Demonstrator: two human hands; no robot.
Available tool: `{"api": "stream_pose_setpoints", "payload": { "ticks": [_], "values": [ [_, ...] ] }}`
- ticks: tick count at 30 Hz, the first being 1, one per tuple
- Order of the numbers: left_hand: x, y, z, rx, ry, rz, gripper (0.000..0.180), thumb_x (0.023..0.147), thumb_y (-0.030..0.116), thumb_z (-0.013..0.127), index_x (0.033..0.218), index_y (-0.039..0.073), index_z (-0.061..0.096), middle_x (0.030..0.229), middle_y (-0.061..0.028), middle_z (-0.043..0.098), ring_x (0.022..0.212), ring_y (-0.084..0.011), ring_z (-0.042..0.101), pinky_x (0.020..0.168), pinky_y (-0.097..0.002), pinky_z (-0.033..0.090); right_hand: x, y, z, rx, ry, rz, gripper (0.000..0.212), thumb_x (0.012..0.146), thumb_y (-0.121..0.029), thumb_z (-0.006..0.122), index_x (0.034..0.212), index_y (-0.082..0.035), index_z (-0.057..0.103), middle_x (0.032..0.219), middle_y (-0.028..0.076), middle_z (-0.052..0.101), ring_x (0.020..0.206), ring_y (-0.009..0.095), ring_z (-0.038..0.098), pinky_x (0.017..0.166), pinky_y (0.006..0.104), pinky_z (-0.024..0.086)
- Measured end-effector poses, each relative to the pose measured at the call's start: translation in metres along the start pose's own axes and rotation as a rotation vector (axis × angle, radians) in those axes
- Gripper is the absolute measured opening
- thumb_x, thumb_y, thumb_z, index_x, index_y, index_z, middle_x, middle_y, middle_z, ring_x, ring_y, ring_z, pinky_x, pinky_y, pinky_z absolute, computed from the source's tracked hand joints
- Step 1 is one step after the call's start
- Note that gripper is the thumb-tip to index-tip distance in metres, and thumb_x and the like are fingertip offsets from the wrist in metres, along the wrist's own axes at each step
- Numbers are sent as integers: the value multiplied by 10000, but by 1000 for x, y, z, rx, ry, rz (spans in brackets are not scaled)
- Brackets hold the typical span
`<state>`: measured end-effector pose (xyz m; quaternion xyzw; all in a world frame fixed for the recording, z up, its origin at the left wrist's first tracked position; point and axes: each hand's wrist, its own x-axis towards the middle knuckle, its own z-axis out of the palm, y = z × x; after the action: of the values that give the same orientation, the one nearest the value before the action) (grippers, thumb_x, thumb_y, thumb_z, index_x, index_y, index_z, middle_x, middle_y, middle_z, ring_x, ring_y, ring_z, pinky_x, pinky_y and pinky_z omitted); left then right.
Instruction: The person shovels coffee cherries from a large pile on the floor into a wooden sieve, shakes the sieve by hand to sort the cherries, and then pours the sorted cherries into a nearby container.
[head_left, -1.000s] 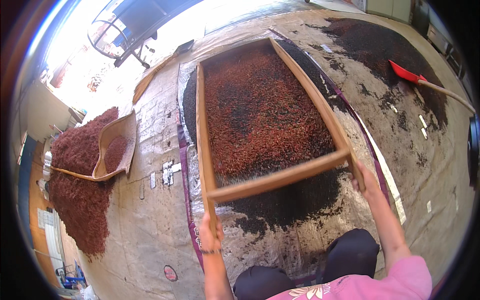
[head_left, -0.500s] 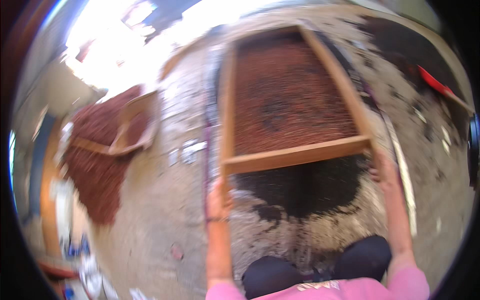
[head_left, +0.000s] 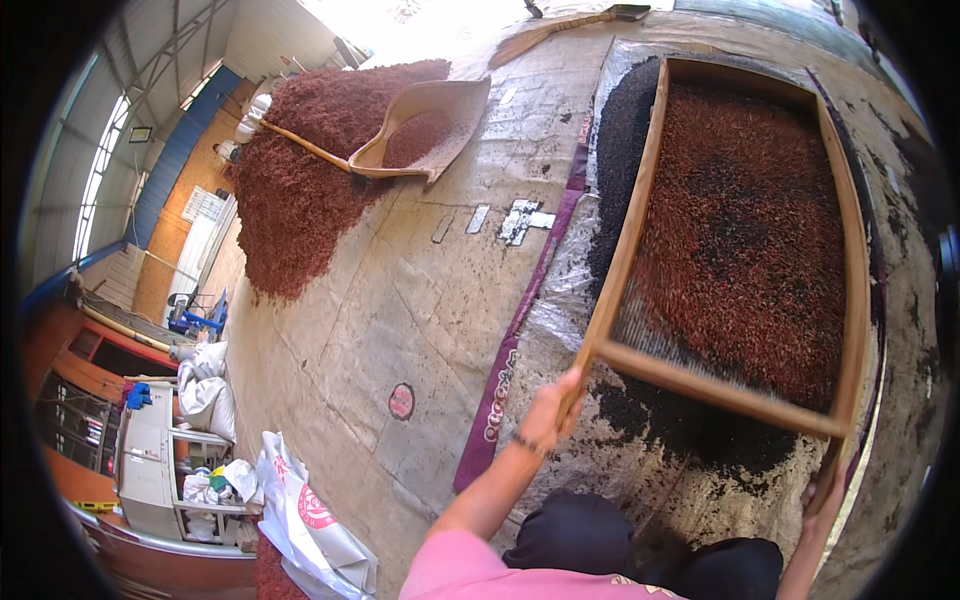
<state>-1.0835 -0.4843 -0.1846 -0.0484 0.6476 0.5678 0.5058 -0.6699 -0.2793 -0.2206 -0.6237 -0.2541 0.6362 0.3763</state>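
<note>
A big rectangular wooden-framed sieve (head_left: 720, 388) lies ahead of me on the right, its two side rails running back as handles. My left hand (head_left: 548, 412), with a band at its wrist, is closed round the left handle. Around the right handle, near the lower edge of the picture, my right hand (head_left: 822, 498) is wrapped, its fingers partly hidden. Dark-red husks mixed with small black grains (head_left: 740, 260) fill most of the sieve. By its front bar a strip of mesh (head_left: 660, 335) shows. Fine black grains (head_left: 715, 425) are heaped below the sieve and along its left side.
A large red-brown heap (head_left: 300, 170) lies at the far left with a wide scoop-shaped basket (head_left: 465, 125) on it and a wooden-handled tool's pole (head_left: 300, 143). A broom (head_left: 545, 38) lies at the back. White sacks (head_left: 310, 510) and a cabinet (head_left: 145, 460) stand left. A purple-edged sheet (head_left: 520, 340) borders the grains.
My view has swung left, so the sieve appears farther right and tilted. Bare mesh now shows by the front bar, where husks lay before. Both hands keep their hold.
</note>
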Motion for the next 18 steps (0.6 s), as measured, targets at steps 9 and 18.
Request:
{"api": "stream_pose_setpoints", "payload": {
  "ticks": [9, 18],
  "values": [
    [25, 48, 17, 107, 27, 180, 434, 746, 514, 513, 671, 88, 474, 463, 26, 363, 335, -59, 306, 304, -204, 209, 9, -27, 30, 19, -221, -87, 395, 809, -463, 460, 949, -94, 487, 635, -1, 457, 444, 50, 411, 343, 171, 315],
    [-26, -31, -41, -99, 10, -6, 338, 789, 413, 486, 775, 76, 505, 517, -6, 433, 364, -81, 376, 315, -191, 275, -50, 19, -18, -10, -27, 123, 386, 793, -457, 461, 900, -87, 488, 595, 42, 486, 393, 103, 426, 329, 203, 313]
  ]
}}
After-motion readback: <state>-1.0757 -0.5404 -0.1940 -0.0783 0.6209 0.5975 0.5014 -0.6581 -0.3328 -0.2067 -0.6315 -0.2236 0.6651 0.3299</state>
